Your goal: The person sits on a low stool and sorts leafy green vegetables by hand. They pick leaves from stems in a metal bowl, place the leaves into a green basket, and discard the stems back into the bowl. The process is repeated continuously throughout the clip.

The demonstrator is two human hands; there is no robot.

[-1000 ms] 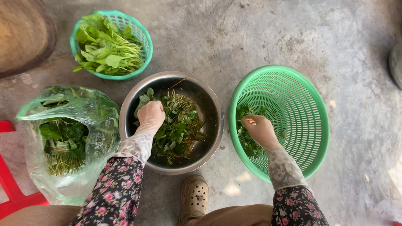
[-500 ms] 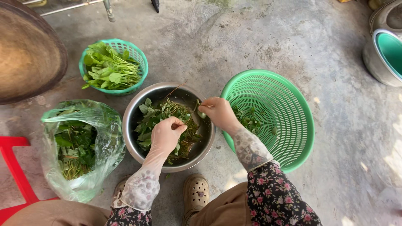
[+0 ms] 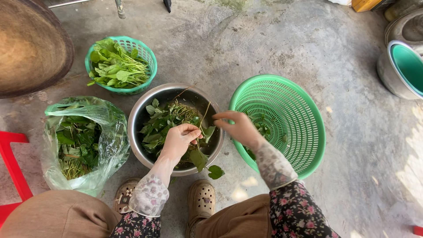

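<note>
Hands: your left hand (image 3: 179,137) pinches a thin green leafy stem (image 3: 200,132), fingers closed on it; your right hand (image 3: 240,127) grips the same stem's upper end, fingers curled.
Stem: held over the round stainless-steel bowl (image 3: 140,115) of leafy greens, on the concrete floor.
Right side: large green plastic colander basket (image 3: 304,110), few leaves inside.
Left side: clear plastic bag (image 3: 105,117) of greens; small green basket (image 3: 143,50) of picked leaves behind.

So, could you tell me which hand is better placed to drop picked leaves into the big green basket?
Probably the right hand: it hovers at the rim of the big green basket, while the left hand is over the steel bowl, pinching a leafy stem.
</note>
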